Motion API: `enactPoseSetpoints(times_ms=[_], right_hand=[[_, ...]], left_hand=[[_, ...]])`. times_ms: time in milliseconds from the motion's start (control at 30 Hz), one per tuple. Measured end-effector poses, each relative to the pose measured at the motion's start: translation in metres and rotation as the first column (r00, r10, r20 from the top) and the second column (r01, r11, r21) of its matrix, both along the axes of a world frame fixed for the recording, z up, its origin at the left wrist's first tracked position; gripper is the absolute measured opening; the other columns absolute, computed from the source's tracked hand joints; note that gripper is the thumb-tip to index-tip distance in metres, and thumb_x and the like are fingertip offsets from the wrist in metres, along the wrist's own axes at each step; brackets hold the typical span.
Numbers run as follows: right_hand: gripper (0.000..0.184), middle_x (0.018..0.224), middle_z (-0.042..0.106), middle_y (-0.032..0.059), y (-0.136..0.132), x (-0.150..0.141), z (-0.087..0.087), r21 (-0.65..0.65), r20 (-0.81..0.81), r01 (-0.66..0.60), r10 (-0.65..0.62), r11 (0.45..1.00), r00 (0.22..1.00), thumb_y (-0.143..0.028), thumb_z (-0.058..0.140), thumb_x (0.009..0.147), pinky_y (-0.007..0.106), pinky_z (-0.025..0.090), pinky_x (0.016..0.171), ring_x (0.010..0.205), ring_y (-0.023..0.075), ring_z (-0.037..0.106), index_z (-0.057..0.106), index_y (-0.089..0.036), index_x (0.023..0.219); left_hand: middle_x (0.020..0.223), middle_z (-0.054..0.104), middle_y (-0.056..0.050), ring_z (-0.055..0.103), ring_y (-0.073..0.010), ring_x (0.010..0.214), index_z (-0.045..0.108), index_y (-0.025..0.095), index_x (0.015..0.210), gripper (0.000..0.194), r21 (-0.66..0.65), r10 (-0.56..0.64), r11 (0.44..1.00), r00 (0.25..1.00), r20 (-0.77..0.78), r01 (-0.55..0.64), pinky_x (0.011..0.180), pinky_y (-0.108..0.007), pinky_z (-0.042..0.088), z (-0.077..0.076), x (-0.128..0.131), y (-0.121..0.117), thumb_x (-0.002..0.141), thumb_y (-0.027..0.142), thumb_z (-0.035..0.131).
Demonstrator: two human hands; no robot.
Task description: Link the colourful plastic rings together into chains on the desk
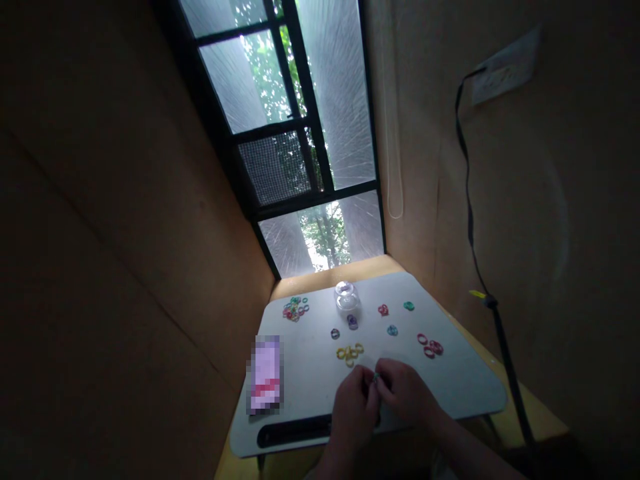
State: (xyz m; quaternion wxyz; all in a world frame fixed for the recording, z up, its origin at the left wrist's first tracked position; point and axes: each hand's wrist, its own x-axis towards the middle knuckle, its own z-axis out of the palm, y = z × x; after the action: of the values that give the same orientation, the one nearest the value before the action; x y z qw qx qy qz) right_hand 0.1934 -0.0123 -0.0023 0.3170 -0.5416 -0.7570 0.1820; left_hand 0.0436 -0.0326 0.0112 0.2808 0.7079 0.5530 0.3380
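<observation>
My left hand (356, 400) and my right hand (404, 388) meet over the near part of the white table (305, 400). Both are closed, fingertips pinched together around a small green band (376, 377), mostly hidden by the fingers. Just beyond them lies a loose group of yellow bands (350, 353). Pink-red bands (430, 346) rest to the right. Farther back are small clusters: blue (393, 330), red (383, 310), green (409, 306), purple (353, 322) and dark purple (335, 333).
A clear rounded jar (347, 299) stands at the table's back. Mixed coloured bands (295, 309) are heaped at the back left. A blurred pink-purple packet (266, 375) lies at left, above a dark slot (295, 432). A black cord (505, 353) hangs along the right wall.
</observation>
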Motion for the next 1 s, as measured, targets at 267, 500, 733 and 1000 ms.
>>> enactPoseSetpoints(times_ms=[267,500,733,1000], right_hand=[[0.009,0.068,0.058,-0.0007,0.002,0.002,0.004,-0.031,-0.021,-0.015,0.014,0.999,1.0,-0.02,0.048,0.079,0.026,0.03,0.061,0.065,0.0146,0.051,0.05,-0.021,0.07],[0.01,0.068,0.059,0.0003,0.012,0.003,0.008,-0.107,-0.059,-0.015,0.009,0.994,0.998,-0.021,0.048,0.078,0.027,0.03,0.06,0.064,0.0148,0.049,0.051,-0.021,0.069],[0.009,0.068,0.059,0.0006,0.014,0.003,0.004,-0.149,-0.081,-0.037,0.026,0.988,0.996,-0.022,0.05,0.077,0.028,0.03,0.06,0.063,0.0153,0.05,0.051,-0.022,0.068],[0.01,0.068,0.059,-0.0002,0.013,0.004,0.004,-0.119,-0.075,-0.039,0.03,0.992,0.997,-0.025,0.05,0.078,0.027,0.032,0.06,0.063,0.0149,0.051,0.054,-0.021,0.07]], left_hand=[[0.072,0.059,0.001,0.053,-0.0146,0.068,0.054,0.021,0.082,0.011,-0.036,-0.009,0.999,1.0,0.008,0.01,0.063,-0.025,0.034,0.003,0.001,0.003,0.09,0.024,0.048],[0.075,0.061,0.0,0.054,-0.0152,0.069,0.055,0.022,0.086,0.008,-0.091,-0.005,0.996,1.0,0.01,0.006,0.064,-0.026,0.036,0.003,0.001,0.012,0.09,0.027,0.049],[0.075,0.061,0.0,0.055,-0.015,0.068,0.055,0.021,0.087,0.005,-0.139,-0.016,0.99,1.0,0.024,0.019,0.064,-0.025,0.038,-0.001,0.0,0.016,0.087,0.024,0.051],[0.076,0.061,0.001,0.055,-0.0144,0.07,0.056,0.02,0.087,0.007,-0.115,0.0,0.993,0.999,0.049,0.006,0.065,-0.025,0.037,0.003,-0.001,0.012,0.089,0.024,0.05]])
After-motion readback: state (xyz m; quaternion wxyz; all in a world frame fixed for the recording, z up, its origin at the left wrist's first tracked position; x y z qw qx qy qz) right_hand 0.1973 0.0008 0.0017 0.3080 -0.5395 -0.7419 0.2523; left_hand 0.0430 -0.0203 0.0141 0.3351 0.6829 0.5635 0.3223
